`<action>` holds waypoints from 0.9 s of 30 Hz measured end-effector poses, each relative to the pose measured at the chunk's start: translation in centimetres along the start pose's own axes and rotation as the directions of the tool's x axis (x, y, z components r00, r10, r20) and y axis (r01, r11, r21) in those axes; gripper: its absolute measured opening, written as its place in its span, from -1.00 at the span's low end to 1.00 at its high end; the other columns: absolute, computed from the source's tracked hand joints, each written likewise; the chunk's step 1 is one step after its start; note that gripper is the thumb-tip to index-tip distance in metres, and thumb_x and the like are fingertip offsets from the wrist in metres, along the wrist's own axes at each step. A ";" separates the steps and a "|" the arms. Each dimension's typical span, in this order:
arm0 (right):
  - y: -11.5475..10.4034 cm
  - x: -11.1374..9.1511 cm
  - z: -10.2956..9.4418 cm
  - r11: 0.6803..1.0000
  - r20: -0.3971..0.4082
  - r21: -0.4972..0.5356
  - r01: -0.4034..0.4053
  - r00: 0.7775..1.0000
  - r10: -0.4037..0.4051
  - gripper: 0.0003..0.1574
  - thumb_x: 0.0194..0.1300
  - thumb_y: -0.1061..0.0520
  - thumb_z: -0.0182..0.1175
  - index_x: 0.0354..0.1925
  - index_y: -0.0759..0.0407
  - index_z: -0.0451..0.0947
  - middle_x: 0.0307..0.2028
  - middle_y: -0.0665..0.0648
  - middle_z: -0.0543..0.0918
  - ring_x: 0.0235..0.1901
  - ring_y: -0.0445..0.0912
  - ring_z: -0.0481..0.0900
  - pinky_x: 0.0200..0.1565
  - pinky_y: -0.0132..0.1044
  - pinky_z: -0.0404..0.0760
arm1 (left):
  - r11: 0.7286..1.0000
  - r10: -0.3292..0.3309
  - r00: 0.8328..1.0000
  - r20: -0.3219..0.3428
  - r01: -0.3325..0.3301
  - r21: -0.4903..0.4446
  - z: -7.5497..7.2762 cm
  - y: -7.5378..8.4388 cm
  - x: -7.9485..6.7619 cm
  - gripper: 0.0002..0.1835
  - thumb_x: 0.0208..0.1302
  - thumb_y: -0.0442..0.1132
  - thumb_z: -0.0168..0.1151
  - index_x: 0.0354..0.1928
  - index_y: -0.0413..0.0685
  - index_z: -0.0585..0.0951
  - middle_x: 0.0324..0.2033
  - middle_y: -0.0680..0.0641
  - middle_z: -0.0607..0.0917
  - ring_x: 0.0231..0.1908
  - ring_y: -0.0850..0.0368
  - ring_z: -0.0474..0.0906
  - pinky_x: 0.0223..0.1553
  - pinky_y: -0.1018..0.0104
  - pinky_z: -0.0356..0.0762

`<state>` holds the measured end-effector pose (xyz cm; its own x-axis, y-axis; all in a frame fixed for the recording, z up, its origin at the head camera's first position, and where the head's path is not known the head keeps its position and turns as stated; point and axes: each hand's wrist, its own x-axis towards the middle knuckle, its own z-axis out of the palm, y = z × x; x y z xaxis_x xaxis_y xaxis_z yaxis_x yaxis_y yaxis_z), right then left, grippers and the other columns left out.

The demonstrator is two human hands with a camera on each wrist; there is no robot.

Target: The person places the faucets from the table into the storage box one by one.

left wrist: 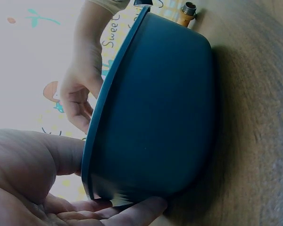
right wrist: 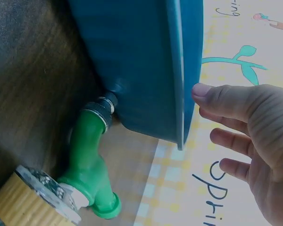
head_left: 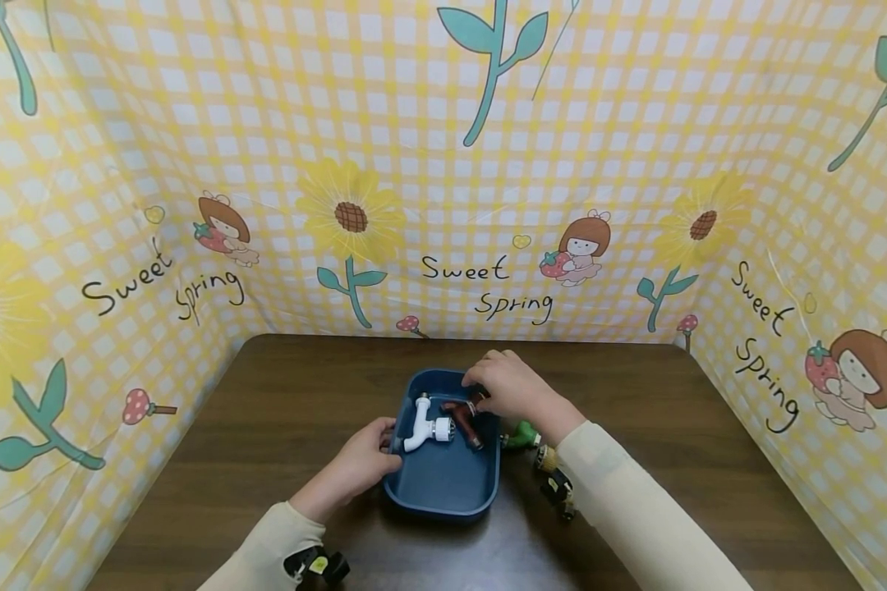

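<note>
A blue rectangular tray (head_left: 442, 490) sits on the table, with my left hand (head_left: 358, 462) gripping its left side. In the left wrist view, the thumb lies over the tray's rim and the fingers touch its outer wall. Inside the tray lie a white plastic tap (head_left: 421, 428) and a dark red tap (head_left: 467, 424). My right hand (head_left: 516, 390) is over the tray's far right corner, beside the red tap. Its fingers look loose and spread in the right wrist view, with nothing visible between them; the tray wall hides the red tap there.
Right of the tray, a green tap (head_left: 523, 436) lies with its end at the tray wall. Nearer the front are a ribbed yellow fitting (head_left: 546, 458) and a black tap-like piece (head_left: 557, 486), partly behind the right sleeve. A checked cloth (head_left: 488, 189) surrounds the table's back and sides.
</note>
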<state>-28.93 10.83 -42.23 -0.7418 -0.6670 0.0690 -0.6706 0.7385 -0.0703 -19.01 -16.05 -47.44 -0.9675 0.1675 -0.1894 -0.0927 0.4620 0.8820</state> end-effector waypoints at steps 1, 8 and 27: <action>0.0 -0.1 -0.1 1.000 0.000 0.001 0.000 1.000 0.000 -0.54 0.20 0.03 0.50 0.10 -0.04 0.72 0.04 -0.05 0.74 0.11 -0.06 0.50 0.26 -0.01 0.40 | 1.000 0.001 1.000 0.000 -0.001 -0.001 0.0 0.0 0.0 -0.35 0.20 -0.46 0.25 0.37 -0.34 0.36 0.18 -0.29 0.62 0.14 -0.14 0.59 0.07 -0.07 0.66; 0.0 -0.7 -0.8 1.000 0.001 -0.002 0.010 1.000 -0.010 -0.54 0.21 0.05 0.49 0.09 -0.02 0.71 0.04 -0.03 0.74 0.12 -0.05 0.51 0.26 0.00 0.41 | 1.000 -0.003 1.000 0.003 0.003 -0.006 0.1 -0.1 0.2 -0.33 0.20 -0.47 0.25 0.38 -0.34 0.35 0.19 -0.31 0.61 0.13 -0.14 0.59 0.06 -0.06 0.67; 0.8 -3.7 -2.1 0.999 -0.084 -0.042 0.006 0.996 -0.010 -0.53 0.15 0.04 0.52 0.06 -0.06 0.72 0.00 -0.08 0.74 0.08 -0.07 0.56 0.19 -0.05 0.46 | 1.000 -0.012 1.000 -0.001 0.012 -0.001 0.1 -0.2 0.2 -0.34 0.20 -0.46 0.25 0.38 -0.34 0.36 0.19 -0.30 0.61 0.13 -0.14 0.59 0.07 -0.07 0.66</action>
<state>-26.75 14.09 -40.44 -0.7321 -0.6638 0.1531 -0.6746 0.7376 -0.0281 -19.12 -15.99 -47.66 -0.9665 0.1613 -0.1999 -0.1049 0.4627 0.8803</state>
